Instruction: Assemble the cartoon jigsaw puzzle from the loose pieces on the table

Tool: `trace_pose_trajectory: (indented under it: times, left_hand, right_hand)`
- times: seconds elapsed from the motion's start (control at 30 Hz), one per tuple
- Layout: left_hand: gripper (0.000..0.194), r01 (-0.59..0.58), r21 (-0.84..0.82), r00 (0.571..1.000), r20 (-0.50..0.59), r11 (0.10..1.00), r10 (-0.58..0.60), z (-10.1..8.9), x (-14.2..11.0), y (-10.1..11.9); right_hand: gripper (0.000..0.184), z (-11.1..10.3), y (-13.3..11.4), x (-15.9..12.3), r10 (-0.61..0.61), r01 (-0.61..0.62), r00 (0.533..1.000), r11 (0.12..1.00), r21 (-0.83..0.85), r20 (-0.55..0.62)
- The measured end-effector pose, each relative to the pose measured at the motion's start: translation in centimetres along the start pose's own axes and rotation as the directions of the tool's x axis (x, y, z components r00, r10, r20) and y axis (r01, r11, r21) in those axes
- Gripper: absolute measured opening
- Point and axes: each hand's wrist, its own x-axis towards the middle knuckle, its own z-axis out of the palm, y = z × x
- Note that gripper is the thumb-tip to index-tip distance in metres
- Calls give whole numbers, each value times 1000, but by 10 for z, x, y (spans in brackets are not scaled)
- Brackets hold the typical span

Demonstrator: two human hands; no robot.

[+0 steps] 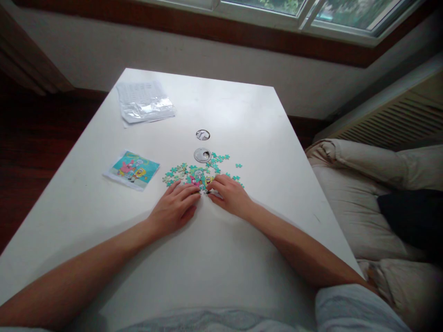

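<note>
A partly joined cartoon jigsaw puzzle [198, 174] lies on the white table, with a pink figure, a pale green one and a yellow one on it. Loose green puzzle pieces [218, 159] are scattered around and behind it. My left hand [176, 203] rests at the puzzle's near left edge, fingers stretched out and fingertips touching it. At the near right edge, my right hand [229, 193] has its thumb and fingers pinched on a small, dark puzzle piece [208, 191], mostly covered by the fingertips.
To the left lies a picture card [133, 169] in a clear wrapper, showing the same figures. A clear plastic bag with papers [145, 101] is at the far left of the table [242, 115]. Two round cable holes [202, 134] sit behind the puzzle. A beige sofa [346, 203] stands at right.
</note>
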Motion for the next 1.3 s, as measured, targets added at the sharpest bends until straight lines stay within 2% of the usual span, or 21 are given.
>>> trace_pose_trajectory:
  times: [0.33,0.7,1.0,1.3]
  left_hand:
    - [35,6,-25,1000,-6,1000,-7,1,0,0]
    - [37,20,-48,999,-25,999,-21,-1,1,2]
    - [35,15,-10,1000,-3,1000,-15,0,0,0]
    - [32,-13,-20,1000,3,1000,13,-1,1,1]
  right_hand:
    - [7,2,-1,0,-19,19,1000,1000,-8,-8]
    - [17,-4,-6,-2,-215,213,977,973,-87,-6]
    - [17,-7,-15,1,-205,213,976,965,-154,65]
    - [19,-8,-14,0,-239,244,970,952,-183,52]
